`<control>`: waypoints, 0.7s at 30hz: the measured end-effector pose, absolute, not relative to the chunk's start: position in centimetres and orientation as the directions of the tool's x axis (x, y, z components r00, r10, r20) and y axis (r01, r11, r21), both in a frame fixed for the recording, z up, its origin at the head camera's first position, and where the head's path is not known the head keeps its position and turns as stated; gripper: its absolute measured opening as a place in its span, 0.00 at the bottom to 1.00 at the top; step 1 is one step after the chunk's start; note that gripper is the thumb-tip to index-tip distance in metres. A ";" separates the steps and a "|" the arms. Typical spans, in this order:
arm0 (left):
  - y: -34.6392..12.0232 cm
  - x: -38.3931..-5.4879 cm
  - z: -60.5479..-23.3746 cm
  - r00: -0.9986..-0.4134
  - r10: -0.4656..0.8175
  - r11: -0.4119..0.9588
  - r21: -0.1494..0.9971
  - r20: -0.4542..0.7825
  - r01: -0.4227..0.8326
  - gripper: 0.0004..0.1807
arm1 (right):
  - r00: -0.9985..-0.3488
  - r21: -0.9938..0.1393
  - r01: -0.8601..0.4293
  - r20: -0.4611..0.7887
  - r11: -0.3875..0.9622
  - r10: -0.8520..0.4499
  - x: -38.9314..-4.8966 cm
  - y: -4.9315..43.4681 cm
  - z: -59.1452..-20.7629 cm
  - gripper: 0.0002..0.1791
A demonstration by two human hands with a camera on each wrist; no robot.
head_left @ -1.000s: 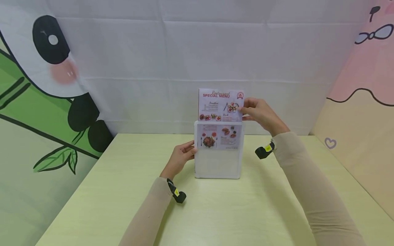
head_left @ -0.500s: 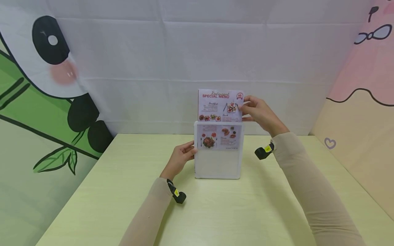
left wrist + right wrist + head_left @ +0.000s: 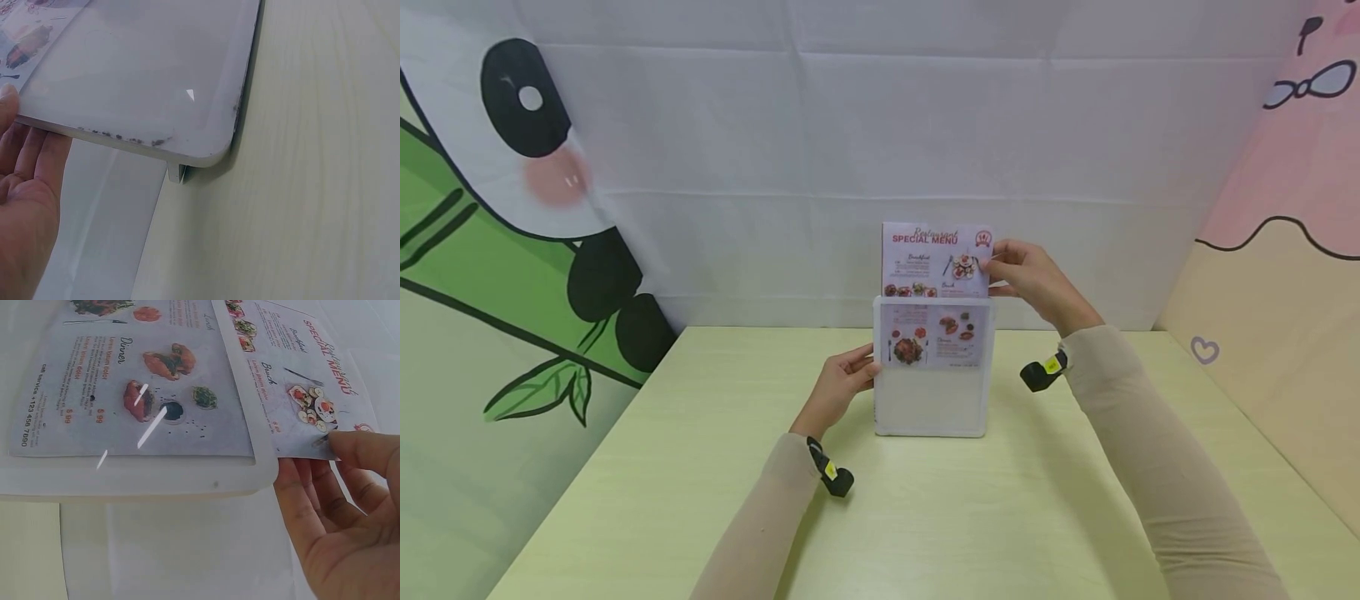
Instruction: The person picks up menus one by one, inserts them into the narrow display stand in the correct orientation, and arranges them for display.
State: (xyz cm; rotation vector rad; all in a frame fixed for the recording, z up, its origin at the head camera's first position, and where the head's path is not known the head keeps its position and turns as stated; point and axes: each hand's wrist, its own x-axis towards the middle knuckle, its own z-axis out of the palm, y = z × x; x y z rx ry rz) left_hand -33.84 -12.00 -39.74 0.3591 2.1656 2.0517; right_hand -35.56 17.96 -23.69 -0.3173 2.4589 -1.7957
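Observation:
A white display frame (image 3: 931, 402) with a clear front stands upright on the table. Partway inside it sits a printed menu sheet (image 3: 936, 258), its upper part sticking out above the frame's top edge. My left hand (image 3: 835, 387) grips the frame's left side, thumb in front and fingers behind. At the menu's right edge, my right hand (image 3: 1037, 279) pinches the sheet between thumb and fingers. In the left wrist view, dark scuffs mark the frame's edge (image 3: 119, 139) and a small foot (image 3: 175, 172) shows beneath it. The right wrist view shows the menu's lower half (image 3: 137, 394) behind the clear front.
The light wooden table (image 3: 700, 500) reaches back to a white cloth wall (image 3: 775, 167). Cartoon-printed panels flank it, a green one (image 3: 475, 467) at left and a pink and cream one (image 3: 1262, 317) at right. Each wrist wears a small black camera (image 3: 835, 478).
The menu sheet has slid slightly down into the frame, and my right hand has lowered a little with it. My left hand and the frame have stayed in place.

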 end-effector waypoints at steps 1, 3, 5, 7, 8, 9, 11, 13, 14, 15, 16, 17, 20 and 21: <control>-12.0 -33.9 -39.8 -0.961 0.266 0.045 0.996 0.068 0.083 0.28 | -0.975 -0.949 -0.117 0.054 0.292 -0.213 -35.6 18.0 -23.7 0.17; -12.0 -33.9 -39.8 -0.960 0.270 0.048 0.995 0.073 0.089 0.28 | -0.976 -0.948 -0.114 0.051 0.298 -0.212 -35.6 18.0 -23.8 0.16; -12.1 -33.7 -39.5 -0.959 0.274 0.052 0.995 0.072 0.089 0.28 | -0.975 -0.946 -0.116 0.051 0.302 -0.214 -35.6 17.9 -23.8 0.16; -12.1 -33.8 -39.5 -0.958 0.276 0.051 0.994 0.075 0.092 0.28 | -0.975 -0.945 -0.118 0.053 0.305 -0.214 -35.6 17.9 -23.9 0.16; -12.1 -33.8 -39.6 -0.958 0.276 0.049 0.995 0.072 0.089 0.28 | -0.975 -0.945 -0.118 0.052 0.306 -0.215 -35.6 17.9 -23.9 0.16; -12.1 -33.8 -39.6 -0.958 0.276 0.048 0.995 0.072 0.088 0.28 | -0.975 -0.945 -0.118 0.053 0.304 -0.216 -35.6 17.9 -24.0 0.16; -12.1 -34.0 -39.9 -0.959 0.272 0.042 0.995 0.075 0.089 0.28 | -0.975 -0.946 -0.115 0.049 0.303 -0.216 -35.7 17.9 -24.1 0.16; -12.1 -34.0 -39.9 -0.959 0.272 0.037 0.995 0.076 0.089 0.28 | -0.976 -0.947 -0.111 0.046 0.302 -0.213 -35.7 17.9 -24.2 0.16; -12.1 -34.0 -39.9 -0.959 0.273 0.035 0.995 0.077 0.090 0.28 | -0.976 -0.947 -0.109 0.044 0.303 -0.214 -35.7 17.9 -24.2 0.16; -12.1 -34.0 -39.9 -0.958 0.275 0.034 0.995 0.079 0.092 0.28 | -0.976 -0.946 -0.107 0.043 0.306 -0.212 -35.6 17.9 -24.3 0.15; -12.2 -34.0 -40.0 -0.958 0.276 0.032 0.995 0.081 0.093 0.28 | -0.977 -0.946 -0.106 0.041 0.307 -0.210 -35.6 17.8 -24.3 0.15; -12.2 -34.0 -40.0 -0.957 0.279 0.031 0.995 0.083 0.096 0.28 | -0.978 -0.946 -0.104 0.040 0.309 -0.206 -35.6 17.8 -24.3 0.15; -12.2 -34.0 -40.0 -0.954 0.285 0.023 0.995 0.090 0.101 0.28 | -0.979 -0.945 -0.104 0.041 0.310 -0.201 -35.6 17.8 -24.4 0.14; -12.2 -34.0 -40.0 -0.954 0.285 0.023 0.995 0.091 0.102 0.29 | -0.979 -0.946 -0.105 0.044 0.306 -0.199 -35.6 17.8 -24.4 0.14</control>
